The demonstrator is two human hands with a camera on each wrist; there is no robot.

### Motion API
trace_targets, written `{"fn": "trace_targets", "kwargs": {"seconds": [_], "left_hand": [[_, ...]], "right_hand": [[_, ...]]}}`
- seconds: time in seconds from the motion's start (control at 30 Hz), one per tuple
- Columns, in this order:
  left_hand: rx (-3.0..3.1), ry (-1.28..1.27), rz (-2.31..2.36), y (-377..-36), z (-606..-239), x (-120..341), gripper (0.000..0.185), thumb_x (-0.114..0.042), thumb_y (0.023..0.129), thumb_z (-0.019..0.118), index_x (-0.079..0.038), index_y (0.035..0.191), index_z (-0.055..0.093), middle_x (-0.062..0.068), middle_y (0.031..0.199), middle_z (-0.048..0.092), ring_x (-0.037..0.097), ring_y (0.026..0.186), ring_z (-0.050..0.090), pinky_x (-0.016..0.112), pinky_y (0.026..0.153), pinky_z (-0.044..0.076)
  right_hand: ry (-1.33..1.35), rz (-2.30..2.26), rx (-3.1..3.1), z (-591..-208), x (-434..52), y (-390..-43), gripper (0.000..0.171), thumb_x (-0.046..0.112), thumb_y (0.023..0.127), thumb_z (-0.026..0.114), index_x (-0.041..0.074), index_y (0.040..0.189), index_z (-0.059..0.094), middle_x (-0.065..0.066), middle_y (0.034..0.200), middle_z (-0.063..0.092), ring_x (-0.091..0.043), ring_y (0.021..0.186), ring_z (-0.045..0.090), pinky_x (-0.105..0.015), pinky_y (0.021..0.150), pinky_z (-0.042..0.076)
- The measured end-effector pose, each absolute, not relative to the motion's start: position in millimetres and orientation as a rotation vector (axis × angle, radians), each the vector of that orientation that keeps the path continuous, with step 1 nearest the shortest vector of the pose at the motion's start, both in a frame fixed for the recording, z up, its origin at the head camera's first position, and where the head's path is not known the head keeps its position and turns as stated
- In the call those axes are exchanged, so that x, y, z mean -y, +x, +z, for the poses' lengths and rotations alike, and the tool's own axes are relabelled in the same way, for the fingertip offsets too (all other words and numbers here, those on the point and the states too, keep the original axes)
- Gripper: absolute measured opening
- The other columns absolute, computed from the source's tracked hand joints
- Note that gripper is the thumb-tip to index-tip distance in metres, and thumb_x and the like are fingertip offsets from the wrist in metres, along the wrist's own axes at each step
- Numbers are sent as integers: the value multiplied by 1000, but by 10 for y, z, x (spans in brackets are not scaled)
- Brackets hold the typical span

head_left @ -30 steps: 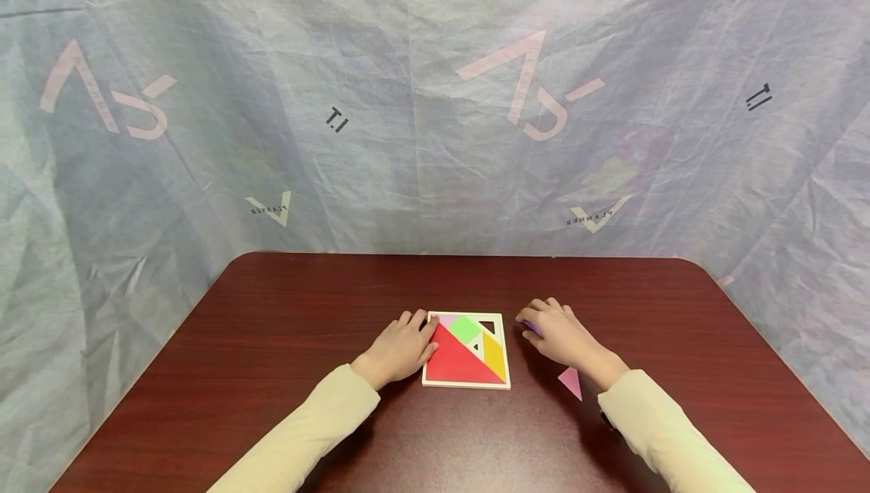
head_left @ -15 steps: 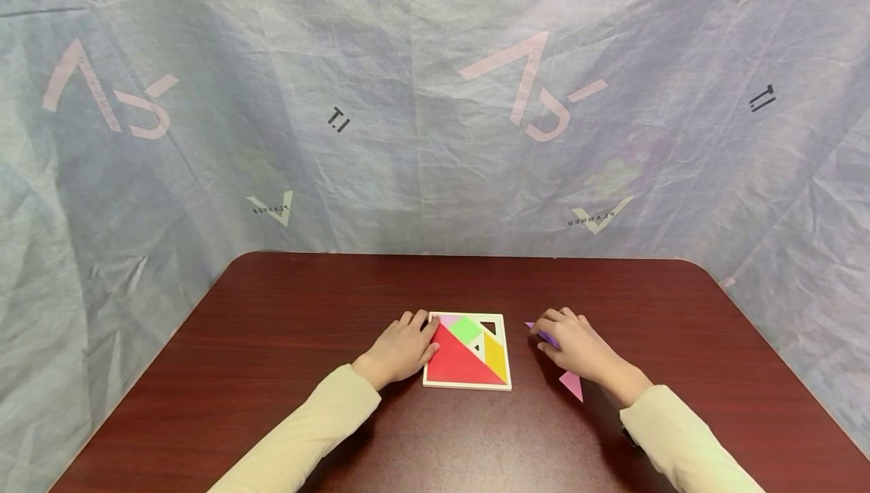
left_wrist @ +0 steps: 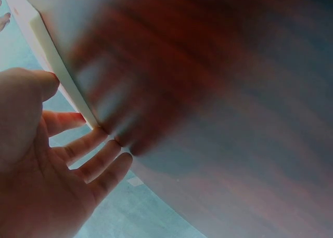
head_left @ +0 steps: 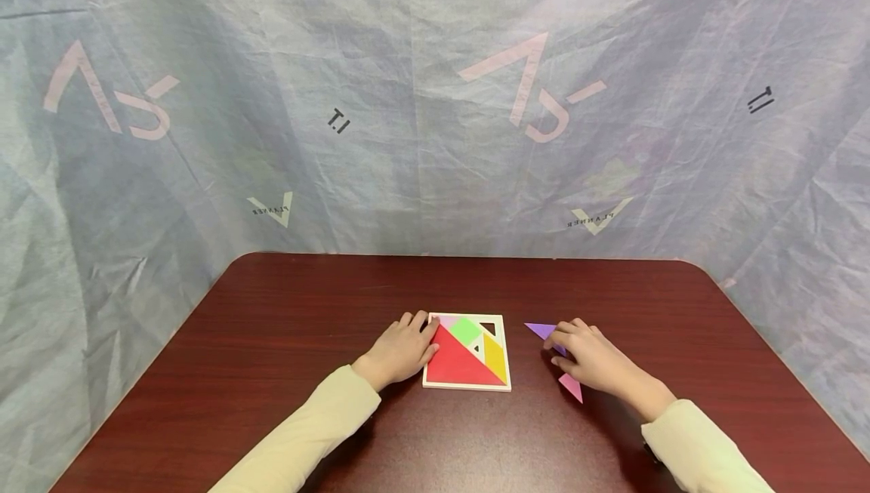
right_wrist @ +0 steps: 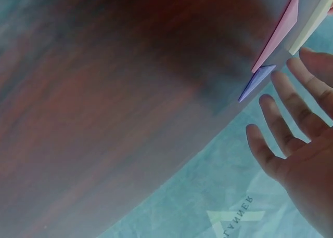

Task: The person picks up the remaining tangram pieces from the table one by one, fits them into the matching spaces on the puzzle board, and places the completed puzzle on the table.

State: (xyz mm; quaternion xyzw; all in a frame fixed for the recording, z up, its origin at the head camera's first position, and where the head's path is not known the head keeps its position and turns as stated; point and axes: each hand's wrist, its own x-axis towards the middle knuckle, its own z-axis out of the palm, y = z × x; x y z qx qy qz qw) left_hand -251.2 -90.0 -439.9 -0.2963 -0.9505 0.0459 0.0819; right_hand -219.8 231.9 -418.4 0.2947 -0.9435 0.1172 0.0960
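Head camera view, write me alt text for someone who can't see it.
A person's left hand rests against the left edge of a white-framed tangram tray holding red, green, yellow and pink pieces, on a dark red table. The right hand touches a purple triangle, with a pink triangle beside its wrist.

two bare hands and two sleeved forearms are seen. the left hand and the right hand are uncovered, with no rings, gloves or watches to be made out. both forearms are clothed in long sleeves of a pale cream-yellow, smooth knit fabric, plain and unmarked: the left sleeve and the right sleeve. each sleeve is ended at the wrist by a snug cuff. short, unpainted fingernails are shown on the left fingers and on the right fingers.
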Motion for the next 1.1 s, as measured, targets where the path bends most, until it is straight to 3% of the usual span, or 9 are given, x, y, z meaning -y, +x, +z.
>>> {"fn": "trace_targets", "kwargs": {"seconds": [0.67,1.1], "left_hand": [[2844,-887,112,-2494,-4374,898,46,-36,94,45,-8,131,49,13,123,47,27,104,47,38,83,46],[2848,-885,103,-2499,-4381,899,46,-35,95,45,-8,131,48,13,123,47,27,104,47,38,84,46]], "right_hand": [[1018,372,2725,-4191,-2503,-2110,22,1,67,68,19,79,64,10,80,58,-14,83,50,-31,65,36],[997,358,2817,-4172,-2570,-2077,16,15,71,73,20,83,64,11,85,56,-14,85,48,-31,66,35]]}}
